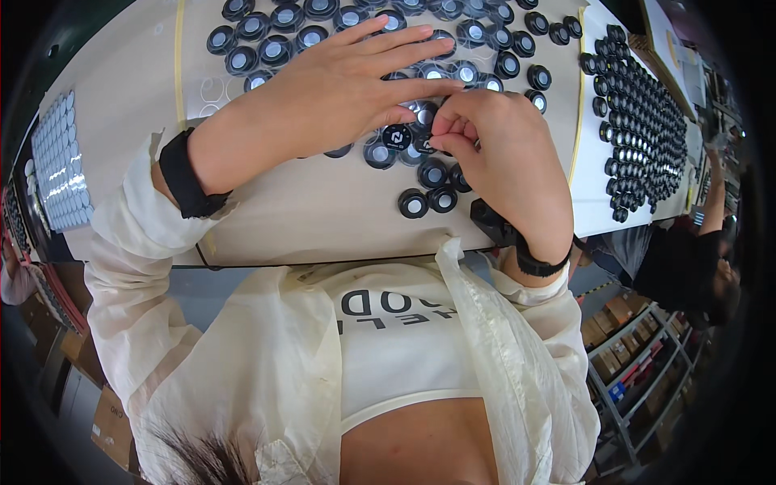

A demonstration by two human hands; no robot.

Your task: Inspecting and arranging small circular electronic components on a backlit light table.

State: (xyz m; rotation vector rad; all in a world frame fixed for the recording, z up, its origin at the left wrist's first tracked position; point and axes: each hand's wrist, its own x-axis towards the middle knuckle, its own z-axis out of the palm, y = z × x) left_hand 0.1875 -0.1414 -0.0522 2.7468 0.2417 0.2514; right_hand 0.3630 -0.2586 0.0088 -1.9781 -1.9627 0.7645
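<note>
My left hand point(339, 89) lies with its fingers spread over a clear plastic sheet point(212, 90) marked with ring outlines. Beneath the sheet stand several round black caps point(275, 50) with pale centres. My right hand point(505, 137) is closed in a pinch, thumb and forefinger meeting at the edge of a small round black label point(426, 145) with a white mark. Just left of it, a second black label point(396, 137) sits among the caps. Loose caps point(413, 203) stand nearer to me, below the right hand. The fingers partly hide what they pinch.
On the right, a white surface point(598, 153) carries dense rows of similar black parts point(638, 137). Pale round pieces in clear packing point(61, 162) lie at the far left of the table point(121, 105). A dark object point(487, 222) is by my right wrist. Another person point(679, 259) is at the right.
</note>
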